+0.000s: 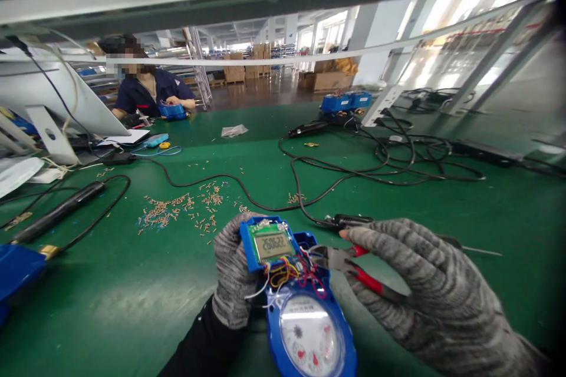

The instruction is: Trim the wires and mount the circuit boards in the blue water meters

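Note:
My left hand (233,268), in a grey knitted glove, grips a blue display housing (250,250) whose LCD screen (273,244) shows digits. Red, yellow and white wires (283,274) run from the housing into a blue meter (273,330) with a round clear dial (312,333), just below it. My right hand (424,277), gloved too with a bare fingertip showing, is closed round red-handled cutting pliers (367,278). The jaws of the pliers are among the wires, at the meter's upper edge; whether they touch a wire cannot be told.
Many small screws (163,212) lie scattered on the green table (145,300). Black cables (380,174) coil at the right, near a black-handled tool (351,221). Blue meters (345,102) stand farther back. Across the table a person (148,91) handles a blue part.

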A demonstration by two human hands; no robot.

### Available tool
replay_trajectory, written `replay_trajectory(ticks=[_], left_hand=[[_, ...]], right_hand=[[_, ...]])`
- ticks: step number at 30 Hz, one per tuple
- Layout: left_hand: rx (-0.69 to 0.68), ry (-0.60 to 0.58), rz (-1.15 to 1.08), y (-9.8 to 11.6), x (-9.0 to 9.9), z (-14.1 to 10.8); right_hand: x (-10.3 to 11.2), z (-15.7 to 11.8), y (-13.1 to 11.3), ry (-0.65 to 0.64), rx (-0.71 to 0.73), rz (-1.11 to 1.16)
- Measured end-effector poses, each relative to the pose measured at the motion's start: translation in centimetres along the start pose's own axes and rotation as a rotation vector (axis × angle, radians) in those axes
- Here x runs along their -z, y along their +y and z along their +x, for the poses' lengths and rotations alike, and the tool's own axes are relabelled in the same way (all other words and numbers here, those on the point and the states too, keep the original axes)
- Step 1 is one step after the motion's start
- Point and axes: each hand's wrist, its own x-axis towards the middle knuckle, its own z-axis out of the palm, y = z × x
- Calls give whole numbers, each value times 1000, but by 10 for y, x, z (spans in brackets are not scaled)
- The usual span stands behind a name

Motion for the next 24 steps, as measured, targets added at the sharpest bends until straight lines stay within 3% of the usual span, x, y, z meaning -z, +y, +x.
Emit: replay_trajectory(ticks=[4, 8, 24], left_hand=[[100, 6, 119, 1, -3, 6], [105, -8, 148, 2, -3, 7], [71, -14, 116, -6, 1, 6]], right_hand=[[-4, -2, 1, 15, 79, -32], [-6, 3, -5, 8, 174, -141], [-1, 13, -17, -13, 198, -286]])
